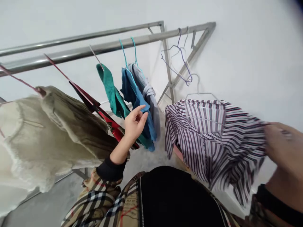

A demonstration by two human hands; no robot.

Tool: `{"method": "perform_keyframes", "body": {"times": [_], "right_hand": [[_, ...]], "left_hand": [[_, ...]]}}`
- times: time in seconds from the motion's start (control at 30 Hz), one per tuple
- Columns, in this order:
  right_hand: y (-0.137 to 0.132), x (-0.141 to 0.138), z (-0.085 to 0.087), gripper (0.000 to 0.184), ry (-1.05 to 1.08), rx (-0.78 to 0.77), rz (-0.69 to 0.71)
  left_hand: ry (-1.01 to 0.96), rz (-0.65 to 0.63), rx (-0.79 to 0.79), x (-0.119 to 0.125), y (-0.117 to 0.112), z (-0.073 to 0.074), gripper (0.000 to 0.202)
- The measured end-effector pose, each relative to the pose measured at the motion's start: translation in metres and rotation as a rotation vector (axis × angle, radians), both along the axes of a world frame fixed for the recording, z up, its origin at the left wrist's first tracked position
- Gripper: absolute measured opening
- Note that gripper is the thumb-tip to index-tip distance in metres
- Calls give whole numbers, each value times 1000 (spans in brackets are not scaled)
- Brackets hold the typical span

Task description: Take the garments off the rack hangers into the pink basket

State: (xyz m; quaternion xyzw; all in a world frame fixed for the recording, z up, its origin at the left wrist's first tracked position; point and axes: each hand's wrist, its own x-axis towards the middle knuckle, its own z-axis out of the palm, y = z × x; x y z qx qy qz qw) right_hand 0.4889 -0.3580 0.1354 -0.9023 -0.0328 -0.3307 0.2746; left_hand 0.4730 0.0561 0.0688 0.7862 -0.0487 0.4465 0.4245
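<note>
Fingers point(138, 111) of left hand point(133, 126) spread open, holding nothing, just beside blue shirt point(129, 88). Right hand point(281, 142), blurred, at edge of striped shirt point(215, 138) on wire hanger point(201, 94); grip unclear. Green cloth point(110, 88), red garment point(94, 108) and beige coat point(59, 135) hang left on steel rack point(94, 49); purple hangers point(177, 60), far right, carry nothing.

White walls point(248, 47), steel drying rack point(71, 55), grey concrete floor point(42, 205)

The walls fill the view from 9 round to 3 o'clock under even, soft light; the rack's twin rails run from 9 o'clock to a braced end near 1 o'clock; the floor shows at 7 o'clock.
</note>
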Motion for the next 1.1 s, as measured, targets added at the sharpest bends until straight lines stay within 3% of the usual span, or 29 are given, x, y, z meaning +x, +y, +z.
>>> {"method": "perform_keyframes", "body": {"times": [0.13,0.3,0.43,0.53,0.67,0.83,0.97,1.03,1.1], "right_hand": [[66,38,1,38,-156,31,114],[155,82,19,39,-341,133,413],[216,131,23,42,-375,164,469],[249,155,12,42,-296,128,494],[268,161,-16,42,-206,96,529],[269,159,-37,42,-198,120,545],[270,140,-28,44,-124,47,553],[270,111,-13,63,-202,-7,482],[265,68,5,69,-322,-10,546]], "left_hand": [[35,-11,-24,-16,-2,-3,27],[97,-24,-42,-38,-9,-14,28],[105,-8,-61,-57,-8,-21,27],[87,31,-70,-75,0,-23,27],[-13,197,-75,-95,27,-15,27],[-85,554,8,-99,80,24,29],[96,950,140,-98,126,48,57],[244,1003,120,-101,145,48,68],[339,964,80,-105,160,41,71]]}}
